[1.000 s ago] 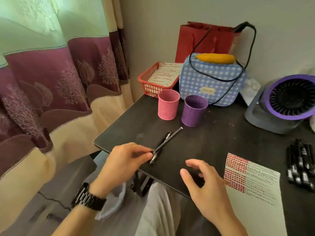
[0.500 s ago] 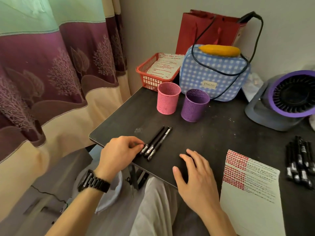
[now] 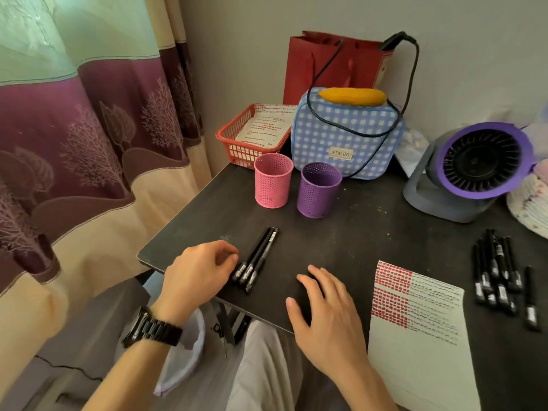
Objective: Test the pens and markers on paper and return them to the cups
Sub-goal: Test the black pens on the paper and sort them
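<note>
Three black pens [image 3: 257, 258] lie side by side on the dark table [image 3: 370, 241], near its front left corner. My left hand [image 3: 201, 272] rests just left of their near ends, fingers loosely curled and holding nothing. My right hand [image 3: 324, 317] lies flat on the table's front edge with fingers spread. An empty pink mesh cup [image 3: 273, 185] and a purple mesh cup [image 3: 318, 189] stand behind the pens. A sheet of paper [image 3: 415, 345] with red and black test marks lies to the right. Beyond it sits a pile of several black pens [image 3: 498, 277].
A red basket [image 3: 237, 143] with a printed sheet, a blue checked bag [image 3: 347, 134] and a red gift bag [image 3: 326, 63] line the back wall. A purple-rimmed fan [image 3: 474, 170] stands at the back right. A curtain [image 3: 89, 129] hangs left of the table.
A second ago my left hand held one pen lifted over the others. That pen now lies beside the other two, and the hand has let go. My right hand has barely moved.
</note>
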Motion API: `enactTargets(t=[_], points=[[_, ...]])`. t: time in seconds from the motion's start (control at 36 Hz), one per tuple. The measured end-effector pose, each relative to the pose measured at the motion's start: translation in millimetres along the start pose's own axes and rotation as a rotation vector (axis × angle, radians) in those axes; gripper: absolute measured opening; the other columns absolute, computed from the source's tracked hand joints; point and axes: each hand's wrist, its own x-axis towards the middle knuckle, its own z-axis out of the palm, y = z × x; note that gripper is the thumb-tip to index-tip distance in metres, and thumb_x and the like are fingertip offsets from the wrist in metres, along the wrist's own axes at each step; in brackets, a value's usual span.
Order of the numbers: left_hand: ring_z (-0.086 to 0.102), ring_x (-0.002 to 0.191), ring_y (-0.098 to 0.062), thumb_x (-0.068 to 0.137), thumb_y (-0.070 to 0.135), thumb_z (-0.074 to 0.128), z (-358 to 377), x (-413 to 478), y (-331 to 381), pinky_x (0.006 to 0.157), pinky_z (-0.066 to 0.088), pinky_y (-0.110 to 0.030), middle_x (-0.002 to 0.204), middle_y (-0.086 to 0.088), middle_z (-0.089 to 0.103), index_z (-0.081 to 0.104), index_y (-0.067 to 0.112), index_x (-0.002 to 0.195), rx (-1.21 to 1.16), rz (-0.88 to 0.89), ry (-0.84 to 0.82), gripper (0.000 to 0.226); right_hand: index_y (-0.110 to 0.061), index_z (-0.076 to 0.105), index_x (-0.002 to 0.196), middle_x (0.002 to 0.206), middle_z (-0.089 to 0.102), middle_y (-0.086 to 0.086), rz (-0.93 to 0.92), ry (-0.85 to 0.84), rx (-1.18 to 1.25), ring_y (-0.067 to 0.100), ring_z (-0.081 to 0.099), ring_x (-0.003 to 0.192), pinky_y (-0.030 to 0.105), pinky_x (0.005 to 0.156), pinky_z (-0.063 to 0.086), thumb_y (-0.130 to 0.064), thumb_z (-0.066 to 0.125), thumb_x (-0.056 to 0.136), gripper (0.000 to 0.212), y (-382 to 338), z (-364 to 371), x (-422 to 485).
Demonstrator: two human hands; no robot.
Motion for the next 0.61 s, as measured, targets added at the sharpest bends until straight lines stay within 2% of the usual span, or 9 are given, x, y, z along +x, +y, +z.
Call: enactTargets(t=[0.11,0.19,0.25,0.31,0.39,0.47,0.53,0.61], points=[[0.061,0.086,-0.002,0.096,0.054,0.052,-3,5,19,0.069,0.055,-0.028,0.092,0.027,0.061,0.061,0.049,0.109,-0.001,0.106,0.006,0.016,-0.042,0.047,0.143,0.16,0.027,-0.025,0.021,-0.075,0.176,-0.001,0.016,0.15,0.025,0.119,0.022,-0.06,0.049,0.098,0.049,-1,-11,5],[0.055,0.1,-0.002,0.094,0.056,0.051,4,7,49,0.076,0.054,-0.03,0.1,0.029,0.053,0.058,0.051,0.115,0.006,0.231,-0.033,0.022,-0.043,0.057,0.131,0.145,0.044,-0.032,0.054,-0.106,0.446,-0.01,0.036,0.136,0.02,0.115,0.034,-0.053,0.059,0.096,0.037,12,-35,6],[0.049,0.112,-0.002,0.094,0.056,0.052,14,7,72,0.086,0.052,-0.03,0.111,0.03,0.049,0.057,0.052,0.119,0.008,0.308,-0.075,0.026,-0.043,0.063,0.124,0.129,0.056,-0.033,0.077,-0.053,0.578,-0.011,0.051,0.123,0.018,0.104,0.047,-0.051,0.06,0.093,0.032,27,-56,2],[0.045,0.119,0.001,0.095,0.053,0.054,27,4,95,0.095,0.046,-0.025,0.117,0.032,0.046,0.057,0.05,0.121,-0.032,0.387,-0.118,0.027,-0.042,0.068,0.116,0.116,0.065,-0.031,0.106,0.035,0.625,-0.009,0.06,0.112,0.015,0.092,0.053,-0.047,0.062,0.092,0.025,46,-78,-4],[0.041,0.126,0.004,0.096,0.053,0.054,54,1,125,0.104,0.038,-0.02,0.127,0.032,0.043,0.053,0.051,0.126,-0.061,0.509,-0.204,0.03,-0.04,0.07,0.108,0.108,0.068,-0.032,0.163,0.131,0.584,-0.007,0.063,0.105,0.011,0.083,0.052,-0.041,0.064,0.096,0.013,83,-107,-14],[0.03,0.141,0.001,0.097,0.058,0.049,82,1,151,0.117,0.032,-0.026,0.148,0.028,0.035,0.043,0.054,0.136,-0.067,0.565,-0.276,0.04,-0.045,0.067,0.106,0.105,0.068,-0.033,0.276,0.185,0.469,-0.011,0.062,0.101,0.009,0.077,0.05,-0.042,0.064,0.097,0.01,126,-132,-26],[0.02,0.149,-0.003,0.097,0.061,0.045,100,0,164,0.123,0.022,-0.032,0.158,0.024,0.026,0.036,0.054,0.143,-0.06,0.594,-0.28,0.048,-0.046,0.064,0.107,0.102,0.069,-0.029,0.4,0.217,0.385,-0.01,0.063,0.094,0.01,0.074,0.047,-0.043,0.064,0.097,0.011,154,-144,-33],[0.009,0.153,-0.005,0.098,0.065,0.035,122,-5,170,0.124,0.003,-0.035,0.164,0.021,0.018,0.03,0.053,0.148,-0.017,0.627,-0.233,0.052,-0.041,0.063,0.11,0.098,0.067,-0.025,0.574,0.291,0.264,-0.01,0.06,0.085,0.012,0.07,0.043,-0.042,0.066,0.095,0.015,194,-159,-40]])
